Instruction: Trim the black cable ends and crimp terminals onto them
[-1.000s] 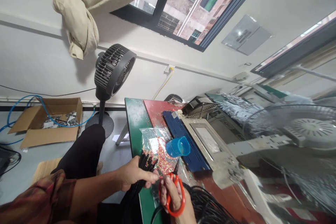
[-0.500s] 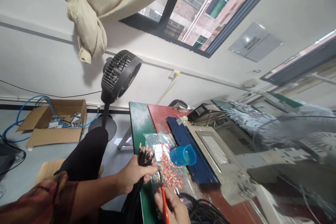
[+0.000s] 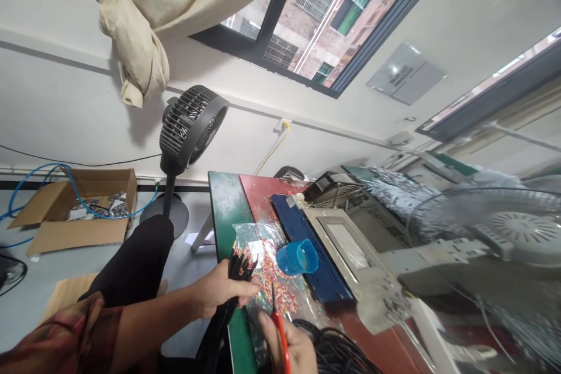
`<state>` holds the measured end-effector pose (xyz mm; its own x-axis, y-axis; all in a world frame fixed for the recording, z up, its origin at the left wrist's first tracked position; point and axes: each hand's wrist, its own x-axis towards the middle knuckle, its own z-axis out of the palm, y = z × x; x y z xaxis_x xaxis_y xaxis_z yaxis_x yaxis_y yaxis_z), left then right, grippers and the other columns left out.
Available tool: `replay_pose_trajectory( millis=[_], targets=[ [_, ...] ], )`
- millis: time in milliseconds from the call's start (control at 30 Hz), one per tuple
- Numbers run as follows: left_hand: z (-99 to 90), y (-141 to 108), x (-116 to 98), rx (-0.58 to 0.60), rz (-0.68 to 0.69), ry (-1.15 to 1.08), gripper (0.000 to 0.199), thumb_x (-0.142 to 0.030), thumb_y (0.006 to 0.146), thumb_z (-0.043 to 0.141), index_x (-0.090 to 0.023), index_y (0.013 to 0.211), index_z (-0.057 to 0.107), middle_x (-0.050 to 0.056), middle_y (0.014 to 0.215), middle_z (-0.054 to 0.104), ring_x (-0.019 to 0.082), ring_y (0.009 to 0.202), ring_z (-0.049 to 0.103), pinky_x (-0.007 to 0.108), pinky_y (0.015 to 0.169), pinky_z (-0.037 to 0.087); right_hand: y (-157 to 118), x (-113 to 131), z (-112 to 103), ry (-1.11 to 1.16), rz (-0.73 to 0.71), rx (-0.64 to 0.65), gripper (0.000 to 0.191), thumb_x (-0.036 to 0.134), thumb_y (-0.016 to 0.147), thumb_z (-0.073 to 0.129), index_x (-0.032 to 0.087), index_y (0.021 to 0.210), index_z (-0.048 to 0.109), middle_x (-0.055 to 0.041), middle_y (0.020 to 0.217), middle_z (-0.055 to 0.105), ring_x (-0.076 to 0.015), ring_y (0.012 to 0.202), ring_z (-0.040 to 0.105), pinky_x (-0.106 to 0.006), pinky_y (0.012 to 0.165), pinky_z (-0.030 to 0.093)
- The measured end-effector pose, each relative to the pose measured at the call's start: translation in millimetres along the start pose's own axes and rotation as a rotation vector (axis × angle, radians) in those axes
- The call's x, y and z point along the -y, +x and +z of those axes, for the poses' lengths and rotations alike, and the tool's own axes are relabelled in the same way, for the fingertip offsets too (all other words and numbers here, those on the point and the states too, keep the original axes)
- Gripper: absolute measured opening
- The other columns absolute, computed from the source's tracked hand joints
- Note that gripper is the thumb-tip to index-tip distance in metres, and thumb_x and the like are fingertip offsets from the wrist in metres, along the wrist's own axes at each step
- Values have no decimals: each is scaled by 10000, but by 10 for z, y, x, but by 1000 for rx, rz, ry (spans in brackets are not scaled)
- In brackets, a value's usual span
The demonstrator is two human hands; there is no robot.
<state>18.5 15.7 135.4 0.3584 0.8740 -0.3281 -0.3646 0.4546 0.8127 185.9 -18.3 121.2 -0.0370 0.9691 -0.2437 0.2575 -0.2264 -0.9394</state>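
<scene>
My left hand [image 3: 221,289] is closed around a bundle of black cables [image 3: 239,266]. Short coloured and bare-looking wire ends stick up from its top, and the lower cables hang toward my lap. In my right hand [image 3: 293,345] is a slim red-handled tool [image 3: 279,327] with a narrow dark tip; its exact kind is hard to make out. The tip points up, just right of the left thumb and apart from the bundle. Beneath the hands, a clear plastic sheet [image 3: 245,232] carries many small red and yellow scraps [image 3: 280,292].
A blue cup [image 3: 298,257] stands beside the scraps, against a dark blue panel [image 3: 311,245]. Coiled black cables [image 3: 337,350] lie at the table's near side. Beyond are a beige machine [image 3: 346,239] and a blurred fan [image 3: 512,234]. A floor fan [image 3: 190,128] and cardboard box [image 3: 83,234] are left.
The view has shifted slightly, so the surroundings sit farther left. The red-handled tool's tip has moved a little away from the bundle, to the right. Both holds are unchanged.
</scene>
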Motion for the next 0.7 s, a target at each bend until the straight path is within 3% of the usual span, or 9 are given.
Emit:
replay_pose_trajectory(
  millis=[100,200,333,700],
  targets=[
    [2,-41,4,86,-15,-61,308,-275,529,726,-128,750,568,-47,509,504,65,468,428,198,496,304,5,54,-6,135,118,31,523,683,598,618,172,529,534,45,357,387,-79,319,330,-215,349,234],
    [30,-76,25,161,-10,-86,287,-248,511,739,-121,713,581,-27,543,527,70,486,450,200,506,326,-12,110,10,249,100,28,497,644,666,601,163,549,551,28,371,438,-73,328,372,-204,367,268],
    [45,-81,90,175,9,-46,246,-254,537,736,-105,682,603,-6,523,534,88,484,476,211,513,356,-49,157,39,355,112,23,441,568,679,651,163,543,543,22,393,472,-74,368,417,-197,408,305],
    [15,-64,171,156,54,-49,200,-239,596,719,-104,682,599,-2,511,543,86,472,474,212,522,369,-36,121,45,210,35,68,449,569,694,635,165,525,535,9,393,494,-90,381,434,-219,429,318]
  ],
)
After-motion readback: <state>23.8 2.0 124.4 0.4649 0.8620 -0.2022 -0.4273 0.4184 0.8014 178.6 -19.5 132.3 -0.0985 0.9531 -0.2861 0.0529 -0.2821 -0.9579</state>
